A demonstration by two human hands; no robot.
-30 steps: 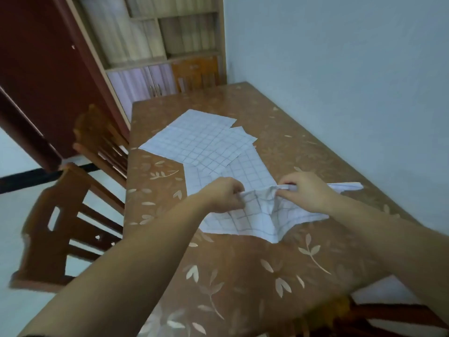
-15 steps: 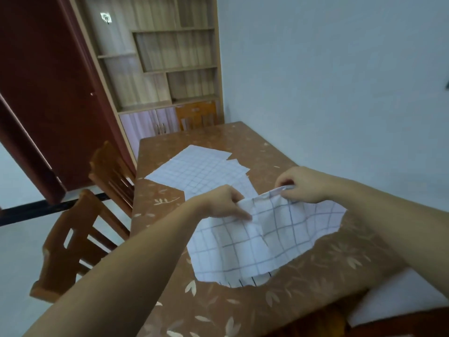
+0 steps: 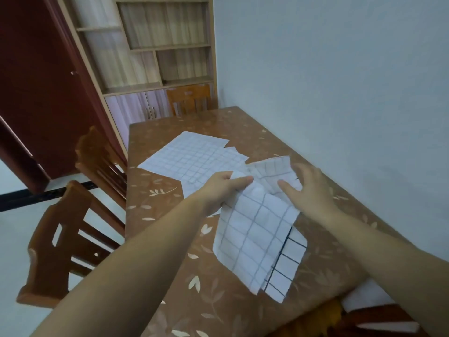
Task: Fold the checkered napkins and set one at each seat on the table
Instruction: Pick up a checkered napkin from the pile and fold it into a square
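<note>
In the head view, a checkered napkin (image 3: 257, 229) is held over the bench (image 3: 194, 288). It hangs from its far edge toward the person, so its long axis runs near to far. Its far left corner is pinched by the left hand (image 3: 226, 188), the fingers curled on the cloth. The right hand (image 3: 308, 188) is found at the napkin's far right, fingers spread, grasping nothing; whether it touches cannot be told. The loose far right corner lies just beside it, so this hand is judged nearer for the next grip. A pile (image 3: 194, 159) lies flat beyond the napkin.

Napkins (image 3: 194, 158) on table (image 3: 218, 300), chairs (image 3: 73, 239) left of it
</note>
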